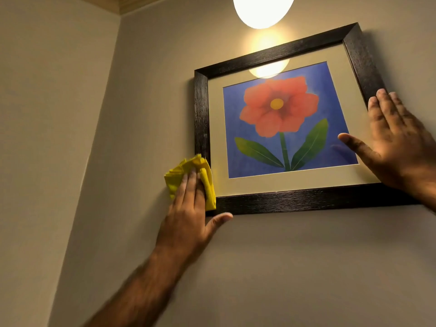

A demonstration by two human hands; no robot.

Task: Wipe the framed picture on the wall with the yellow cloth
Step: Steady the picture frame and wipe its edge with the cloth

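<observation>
A framed picture [259, 58] hangs on the wall, with a dark wooden frame, a cream mount and a red flower on blue. My left hand [188, 215] presses a bunched yellow cloth [174, 175] flat against the frame's lower left corner; part of the cloth spills onto the wall beside it. The thumb reaches under the bottom edge of the frame. My right hand [398, 142] lies flat and spread on the picture's right side, fingers over the right frame edge, thumb on the glass.
A round lit lamp [263, 9] hangs just above the picture and is mirrored in the glass. A wall corner [106, 95] runs down at the left. Bare wall lies below and left of the frame.
</observation>
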